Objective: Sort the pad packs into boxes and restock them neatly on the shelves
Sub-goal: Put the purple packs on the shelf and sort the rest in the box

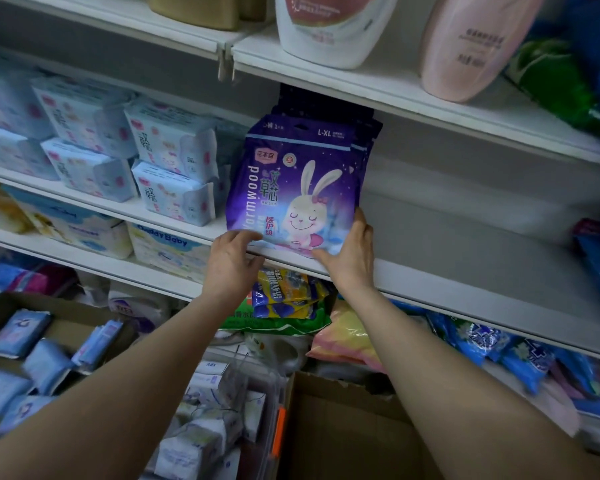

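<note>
My left hand (230, 258) and my right hand (349, 252) hold the purple pad pack (293, 188) at its two bottom corners, on the front edge of the white shelf (465, 282). The left fingers curl over the lower left corner; my right thumb lies up the pack's right side with the fingers tucked under the lower right corner. The pack stands upright, long axis vertical, its rabbit front facing me and the L-XL header on top. Behind it stand more purple packs, at least two; the rest are hidden. Just left of my left hand are light blue pad packs (174, 168), stacked two high in rows. To the right of my right hand the shelf board is bare. Above my hands, on the next shelf up, stand a white bottle (329, 26) and a pink bottle (471, 46). Below my left forearm a cardboard box (0, 306) holds about seven small blue packs.
</note>
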A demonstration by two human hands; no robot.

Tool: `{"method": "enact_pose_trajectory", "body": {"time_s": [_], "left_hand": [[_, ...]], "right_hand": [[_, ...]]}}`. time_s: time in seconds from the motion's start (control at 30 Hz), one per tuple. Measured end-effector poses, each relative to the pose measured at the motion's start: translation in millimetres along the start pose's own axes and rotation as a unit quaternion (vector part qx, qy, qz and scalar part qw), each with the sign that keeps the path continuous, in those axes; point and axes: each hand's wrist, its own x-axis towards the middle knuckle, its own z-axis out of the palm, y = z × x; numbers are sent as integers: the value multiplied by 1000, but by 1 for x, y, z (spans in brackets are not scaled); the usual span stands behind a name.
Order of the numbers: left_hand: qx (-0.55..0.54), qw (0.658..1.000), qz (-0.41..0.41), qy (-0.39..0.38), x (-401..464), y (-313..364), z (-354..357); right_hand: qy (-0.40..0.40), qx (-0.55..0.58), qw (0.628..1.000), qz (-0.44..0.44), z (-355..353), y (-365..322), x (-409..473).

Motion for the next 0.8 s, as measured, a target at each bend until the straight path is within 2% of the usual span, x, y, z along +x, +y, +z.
{"method": "enact_pose_trajectory", "body": {"time_s": [0.2, 0.53, 0.67, 0.8], "left_hand": [[14, 1000, -9, -12, -4, 5, -2], [28, 999, -7, -14, -10, 13, -11], [13, 1000, -9, -3, -12, 11, -13], [-3, 1000, -8, 10, -29, 10, -16]], "right_hand": [[-4, 10, 1000, 3, -7, -2, -5], [1, -46, 999, 12, -15, -3, -20], [25, -62, 997, 27, -18, -6, -27], [28, -60, 998, -1, -13, -3, -45]]}}
